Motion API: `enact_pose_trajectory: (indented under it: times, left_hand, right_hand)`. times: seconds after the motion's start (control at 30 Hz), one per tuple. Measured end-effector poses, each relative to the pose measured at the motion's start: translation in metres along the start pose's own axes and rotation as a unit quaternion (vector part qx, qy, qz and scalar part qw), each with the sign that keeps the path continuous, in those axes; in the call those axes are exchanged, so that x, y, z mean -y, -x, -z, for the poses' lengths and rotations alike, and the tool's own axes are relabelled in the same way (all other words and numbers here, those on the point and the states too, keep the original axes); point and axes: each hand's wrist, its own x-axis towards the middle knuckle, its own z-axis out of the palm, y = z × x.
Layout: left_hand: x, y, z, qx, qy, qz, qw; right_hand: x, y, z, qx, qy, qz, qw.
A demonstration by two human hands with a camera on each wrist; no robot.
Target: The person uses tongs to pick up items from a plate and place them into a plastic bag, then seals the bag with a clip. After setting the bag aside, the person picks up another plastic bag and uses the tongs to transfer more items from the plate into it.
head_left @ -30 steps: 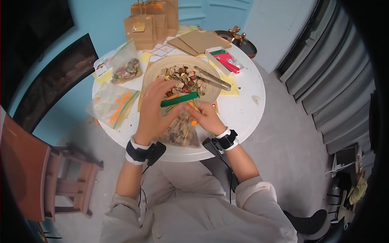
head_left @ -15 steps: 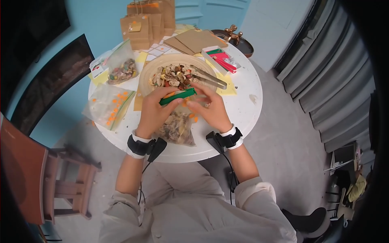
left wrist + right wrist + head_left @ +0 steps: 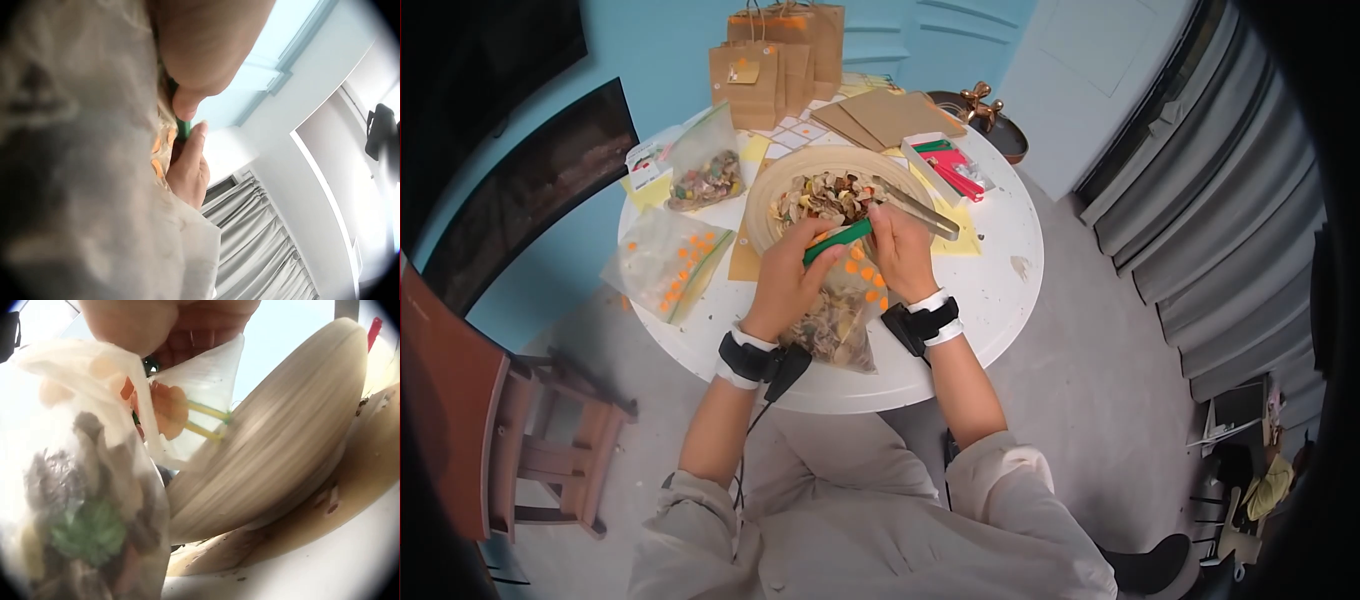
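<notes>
A clear bag of dried potpourri (image 3: 835, 335), marked with orange dots, stands at the table's near side. Along its top lies a green bag-sealing clip (image 3: 838, 241). My left hand (image 3: 783, 287) grips the clip and bag top at the left end, thumb on the near side. My right hand (image 3: 906, 260) pinches the clip's right end, thumb up. The right wrist view shows the bag's folded top flap (image 3: 194, 412), with a yellow-green zip line, hanging beyond the right hand (image 3: 165, 328). Behind the hands, a round wooden tray (image 3: 762, 205) carries loose potpourri (image 3: 830, 195).
Metal tongs (image 3: 928, 215) lie over the tray's right side. Two zip bags (image 3: 708, 182) (image 3: 668, 262) are at the left. A white box (image 3: 920, 150) holds red and green clips. Paper bags (image 3: 745, 90) and brown cardboard sheets (image 3: 890, 112) stand and lie at the back.
The right hand shifted from below the clip to its right end and now pinches there. The clip's right end dropped slightly toward me; the left hand kept its grip.
</notes>
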Motion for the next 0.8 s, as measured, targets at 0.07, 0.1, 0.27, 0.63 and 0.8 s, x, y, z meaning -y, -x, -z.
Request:
enact_pose_trajectory:
  times: [0.07, 0.1, 0.27, 0.63, 0.8]
  left_hand:
    - [0.002, 0.001, 0.000, 0.000, 0.014, 0.008, 1.000]
    - [0.005, 0.001, -0.001, -0.005, 0.021, 0.008, 1.000]
    - [0.004, -0.001, 0.000, -0.008, 0.028, -0.031, 0.999]
    - [0.002, -0.002, 0.009, -0.080, 0.089, 0.084, 0.989]
    - [0.018, -0.004, 0.050, -0.212, 0.071, 0.199, 0.954]
  right_hand:
    - [-0.005, 0.001, -0.001, 0.019, -0.063, -0.056, 0.996]
    - [-0.008, 0.002, -0.001, 0.037, -0.110, -0.089, 0.989]
    - [-0.017, 0.004, -0.006, 0.055, -0.245, -0.155, 0.955]
    - [-0.015, 0.014, 0.008, 0.143, -0.229, -0.122, 0.955]
    - [0.005, 0.010, 0.010, 0.128, -0.284, -0.088, 0.946]
